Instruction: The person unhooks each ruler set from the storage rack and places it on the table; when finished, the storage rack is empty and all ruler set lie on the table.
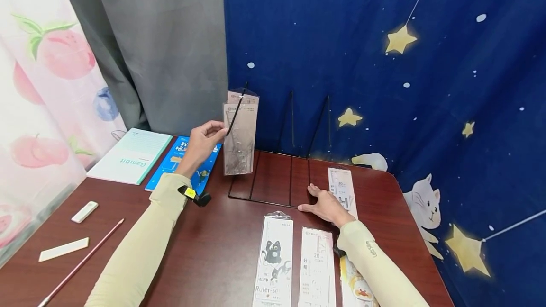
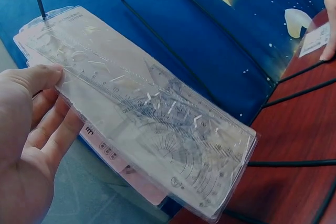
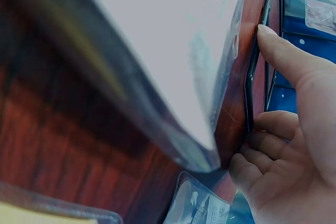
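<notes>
A black wire display rack (image 1: 291, 179) stands on the table, with prongs rising from its base. From its left prong hang clear-wrapped ruler sets (image 1: 240, 141), one in front of another. My left hand (image 1: 202, 146) pinches the front ruler set (image 2: 157, 114) by its upper left edge, thumb in front and fingers behind. A protractor and a straight ruler show through the plastic. My right hand (image 1: 326, 206) rests at the rack base's front right corner, thumb (image 3: 278, 51) against the wire and fingers spread from it. A packaged ruler set (image 1: 341, 186) lies just beyond that hand.
More packaged ruler sets lie in front, including a cat-print one (image 1: 274, 259), a white one (image 1: 316, 264) and a yellow one (image 1: 356, 283) partly under my right forearm. Leftward are notebooks (image 1: 132, 155), an eraser (image 1: 84, 212), a white strip (image 1: 64, 249) and a pencil (image 1: 81, 264). Curtains (image 1: 362, 22) hang behind.
</notes>
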